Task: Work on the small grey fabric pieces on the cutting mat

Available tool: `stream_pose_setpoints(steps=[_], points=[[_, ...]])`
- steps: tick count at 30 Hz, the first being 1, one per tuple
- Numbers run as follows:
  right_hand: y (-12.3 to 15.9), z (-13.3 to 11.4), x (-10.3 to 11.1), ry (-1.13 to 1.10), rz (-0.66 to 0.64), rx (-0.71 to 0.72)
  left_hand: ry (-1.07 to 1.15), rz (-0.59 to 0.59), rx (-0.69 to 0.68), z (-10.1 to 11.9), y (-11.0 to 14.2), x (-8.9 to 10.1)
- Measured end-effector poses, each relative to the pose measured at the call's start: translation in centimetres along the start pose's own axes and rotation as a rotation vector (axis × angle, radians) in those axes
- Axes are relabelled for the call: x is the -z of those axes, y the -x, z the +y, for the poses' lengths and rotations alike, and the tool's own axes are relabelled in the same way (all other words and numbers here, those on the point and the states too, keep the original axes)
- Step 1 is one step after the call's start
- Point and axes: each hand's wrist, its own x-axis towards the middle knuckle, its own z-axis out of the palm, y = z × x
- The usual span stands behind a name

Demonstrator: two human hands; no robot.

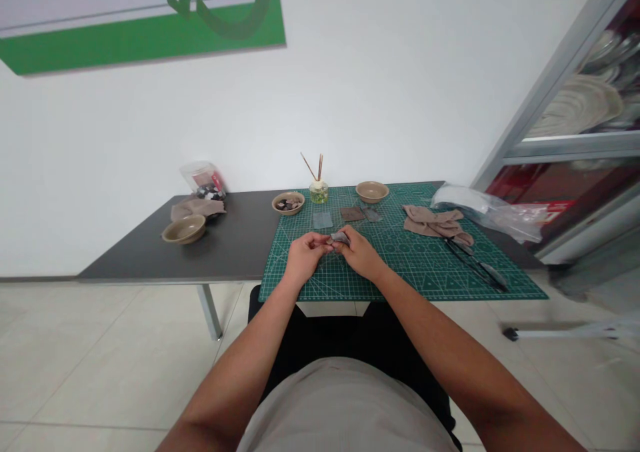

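My left hand (306, 255) and my right hand (361, 255) meet above the front half of a green cutting mat (420, 265). Between their fingertips is a small grey piece (341, 238), which looks like folded cloth. The right fingers are closed around it, and the left thumb and fingers pinch at its left end. Just beyond the hands lie a pale blue-grey square (323, 220), a brown square (353, 214) and a thin grey piece (372, 214), flat on the mat. Part of the held piece is hidden by my fingers.
At the back stand a bowl of small dark and pale pieces (289, 203), a reed diffuser (319, 191) and another bowl (372, 191). A brown cloth (436, 223), eyeglasses (475, 263) and a plastic bag (487, 211) lie right. Left are a bowl (185, 230) and a clear container (204, 180).
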Motion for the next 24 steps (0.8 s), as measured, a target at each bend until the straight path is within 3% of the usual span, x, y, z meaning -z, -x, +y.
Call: stream_pose_setpoints(steps=[24], points=[[0.11, 0.29, -0.26, 0.077, -0.03, 0.062, -0.058, 0.01, -0.016, -0.06, 0.09, 0.01]])
